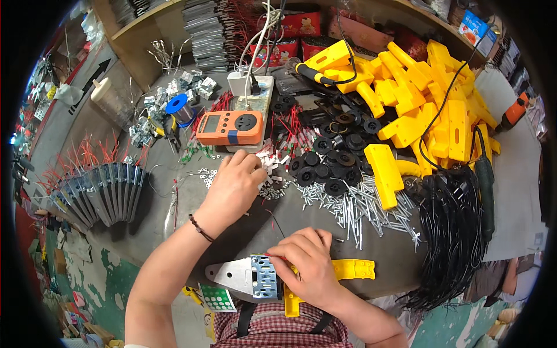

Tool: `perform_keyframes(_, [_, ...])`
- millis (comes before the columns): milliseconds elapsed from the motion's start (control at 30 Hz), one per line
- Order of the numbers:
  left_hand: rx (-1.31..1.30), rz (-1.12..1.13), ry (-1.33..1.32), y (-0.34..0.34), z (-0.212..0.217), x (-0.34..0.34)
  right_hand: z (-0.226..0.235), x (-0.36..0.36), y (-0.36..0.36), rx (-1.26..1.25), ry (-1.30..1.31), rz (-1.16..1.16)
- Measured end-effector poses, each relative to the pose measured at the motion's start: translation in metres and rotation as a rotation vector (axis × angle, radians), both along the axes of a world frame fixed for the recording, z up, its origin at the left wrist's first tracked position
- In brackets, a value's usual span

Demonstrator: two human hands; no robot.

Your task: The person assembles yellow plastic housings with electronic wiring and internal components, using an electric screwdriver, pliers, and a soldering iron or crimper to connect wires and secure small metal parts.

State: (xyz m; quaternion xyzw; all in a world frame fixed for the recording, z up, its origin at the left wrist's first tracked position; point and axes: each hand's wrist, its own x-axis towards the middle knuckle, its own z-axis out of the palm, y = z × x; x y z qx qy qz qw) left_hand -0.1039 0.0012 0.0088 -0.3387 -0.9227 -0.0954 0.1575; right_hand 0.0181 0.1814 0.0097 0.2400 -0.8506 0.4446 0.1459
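My left hand (235,182) reaches to the pile of small white parts (270,162) below the orange meter (231,127). Its fingers curl down together; what they pinch is hidden. Near the table's front edge, my right hand (307,264) is closed over a yellow plastic housing half (354,269), its fingertips at the edge of a perforated metal plate (265,277). A pointed silver metal plate (232,272) extends left from there. Beside my right fingers a thin dark wire (277,223) sticks up. A green-and-white dotted card (217,298) lies below the silver plate.
Yellow housings (458,127) are heaped at the right, above black cables (452,232). Long screws (354,203) and black round caps (333,168) lie mid-table. Finned metal strips with red wires (101,191) stand left. A soldering iron (313,73), blue-ended spool (180,109) and power strip (255,95) sit behind.
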Motion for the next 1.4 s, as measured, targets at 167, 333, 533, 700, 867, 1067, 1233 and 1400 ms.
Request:
perform_keyframes(167, [0.283,0.028,-0.08,-0.004,-0.008,0.005,-0.002,0.0,0.003,-0.059,-0.051,0.045])
perform_keyframes(333, [0.242,0.005,0.005,-0.005,-0.002,0.008,-0.002,0.0,0.003,-0.044,-0.078,0.06])
perform_keyframes(533, [0.02,0.103,-0.087,0.005,-0.003,0.001,0.001,0.003,0.002,-0.039,-0.097,0.058])
perform_keyframes(700, [0.27,0.063,-0.087,-0.001,-0.011,-0.003,-0.001,0.002,0.002,-0.065,-0.112,0.059])
perform_keyframes(867, [0.496,0.251,-0.166,-0.008,-0.009,0.015,-0.004,-0.001,0.0,-0.101,-0.109,0.059])
perform_keyframes(1067, [0.486,0.263,-0.169,-0.02,-0.009,0.019,-0.006,-0.003,-0.002,-0.083,-0.111,0.062])
perform_keyframes(1233, [0.488,0.234,-0.116,-0.031,-0.016,0.022,-0.006,-0.002,-0.004,-0.079,-0.113,0.061])
perform_keyframes(1400, [0.572,0.32,-0.288,-0.031,-0.001,0.038,-0.004,0.0,-0.001,-0.063,-0.117,0.058])
